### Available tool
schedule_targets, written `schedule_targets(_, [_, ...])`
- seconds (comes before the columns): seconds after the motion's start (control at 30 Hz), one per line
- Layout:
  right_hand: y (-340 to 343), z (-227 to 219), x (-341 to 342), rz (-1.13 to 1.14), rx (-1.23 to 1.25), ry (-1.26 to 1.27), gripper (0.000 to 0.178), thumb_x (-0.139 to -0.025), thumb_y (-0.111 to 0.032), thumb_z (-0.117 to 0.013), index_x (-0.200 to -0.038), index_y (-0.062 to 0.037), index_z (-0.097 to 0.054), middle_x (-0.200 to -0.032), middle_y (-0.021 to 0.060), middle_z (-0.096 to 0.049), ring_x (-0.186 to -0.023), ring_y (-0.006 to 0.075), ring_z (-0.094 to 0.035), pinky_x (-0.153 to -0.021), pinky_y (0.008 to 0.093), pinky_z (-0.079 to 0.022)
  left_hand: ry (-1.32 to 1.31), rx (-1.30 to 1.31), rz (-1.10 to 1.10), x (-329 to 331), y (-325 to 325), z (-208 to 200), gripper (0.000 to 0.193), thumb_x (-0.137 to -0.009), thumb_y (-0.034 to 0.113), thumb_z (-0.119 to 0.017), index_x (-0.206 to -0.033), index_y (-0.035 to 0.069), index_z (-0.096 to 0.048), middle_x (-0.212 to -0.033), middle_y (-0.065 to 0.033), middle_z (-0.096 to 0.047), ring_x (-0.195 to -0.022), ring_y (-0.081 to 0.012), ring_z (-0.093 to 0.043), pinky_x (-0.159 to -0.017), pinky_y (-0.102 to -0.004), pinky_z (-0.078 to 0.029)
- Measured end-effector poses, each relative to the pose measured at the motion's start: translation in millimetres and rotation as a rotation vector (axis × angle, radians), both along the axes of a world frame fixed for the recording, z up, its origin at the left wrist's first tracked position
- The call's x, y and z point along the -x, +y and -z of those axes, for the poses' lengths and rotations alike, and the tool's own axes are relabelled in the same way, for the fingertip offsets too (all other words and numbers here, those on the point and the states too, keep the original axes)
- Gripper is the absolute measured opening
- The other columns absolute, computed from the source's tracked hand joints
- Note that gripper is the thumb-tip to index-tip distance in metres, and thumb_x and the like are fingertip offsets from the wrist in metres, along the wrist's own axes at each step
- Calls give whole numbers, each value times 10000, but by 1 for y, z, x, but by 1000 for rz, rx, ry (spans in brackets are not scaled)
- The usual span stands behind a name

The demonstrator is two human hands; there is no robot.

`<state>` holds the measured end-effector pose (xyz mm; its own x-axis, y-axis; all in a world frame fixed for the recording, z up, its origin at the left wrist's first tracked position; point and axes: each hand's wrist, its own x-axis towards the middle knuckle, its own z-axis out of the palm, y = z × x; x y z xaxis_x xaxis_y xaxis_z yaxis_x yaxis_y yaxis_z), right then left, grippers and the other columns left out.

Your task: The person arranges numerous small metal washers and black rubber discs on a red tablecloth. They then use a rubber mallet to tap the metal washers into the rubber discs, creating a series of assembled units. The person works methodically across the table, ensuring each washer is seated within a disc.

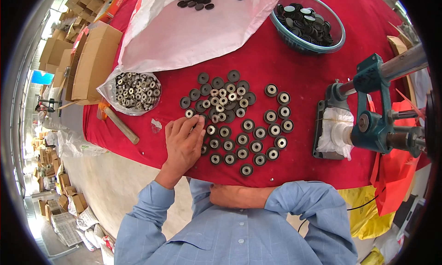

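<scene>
Right, the left hand (184, 140) is in among the parts, to the lower right of the clear plastic bag (107, 88) packed with metal bearings (138, 91). Its fingers are curled and the tips drawn close together, right at the near-left edge of the spread; whether something small is pinched there, I cannot tell. The right hand (224, 195) is lower down, farther right of the bag, the forearm crossing the front of the shirt by the table edge; it's partly hidden, so no telling its grip either.

Now the spread itself, all to the right of the bag: bare black discs (205, 89) lie nearest it, loose bearings (223, 100) heap over some of them, and beyond sit black wheels with metal centres (242, 139), running down and away to the right.

Just below the bag there's a wooden-handled hammer (121, 125), lying at a slant. Close on the bag's upper left, an open cardboard box (96, 58). Up and right of it, a white sack (193, 39) spread flat with dark caps (199, 7) on top; farther right, a clear bowl (294, 40) of similar caps. And well off to the bag's right, a green press (372, 135).
</scene>
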<state>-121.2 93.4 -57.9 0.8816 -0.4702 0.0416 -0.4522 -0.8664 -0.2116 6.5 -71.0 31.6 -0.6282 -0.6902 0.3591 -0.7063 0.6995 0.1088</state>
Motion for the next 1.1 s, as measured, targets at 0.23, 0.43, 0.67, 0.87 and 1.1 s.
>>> schedule_targets(0.23, [1, 2, 1, 22, 6, -38, 195, -801, -204, -717, -860, -77, -853, -856, 95, -797, -833, 296, -749, -812, 468, -543, 219, -62, -57, 7, -11, -2, 319, -892, 55, -799, -1210, 55, -781, -1175, -88, -750, -1127, -312, -670, -977, -441, -492])
schedule_targets(0.43, [5, 8, -3, 72, 80, -52, 176, -789, -199, -725, -842, -101, -862, -836, 87, -800, -787, 291, -739, -774, 494, -525, 275, -119, -58, 24, -38, -3, 288, -870, 57, -829, -1155, 76, -794, -1188, -66, -770, -1140, -301, -673, -988, -431, -497])
schedule_targets(0.67, [4, 0, -2, 71, -8, -67, 184, -799, -201, -732, -871, -102, -870, -866, 117, -810, -848, 315, -768, -823, 501, -547, 299, -174, -37, 24, -48, 8, 275, -854, 52, -845, -1124, 90, -806, -1163, -61, -782, -1120, -274, -681, -971, -420, -500])
schedule_targets(0.87, [1, -1, 3, 31, -33, -75, 236, -789, -207, -716, -884, -34, -844, -864, 149, -787, -855, 332, -752, -825, 508, -553, 386, -134, -80, 24, -52, 6, 277, -854, 0, -827, -1120, 68, -788, -1125, -88, -784, -1045, -276, -717, -930, -403, -552])
schedule_targets(1.1, [0, -3, 3, -15, -40, -67, 267, -776, -210, -708, -873, 11, -824, -848, 171, -770, -838, 322, -733, -802, 490, -556, 490, -157, -253, -21, -65, 6, 272, -894, -14, -815, -1161, 22, -774, -1108, -109, -781, -979, -225, -753, -901, -344, -588])
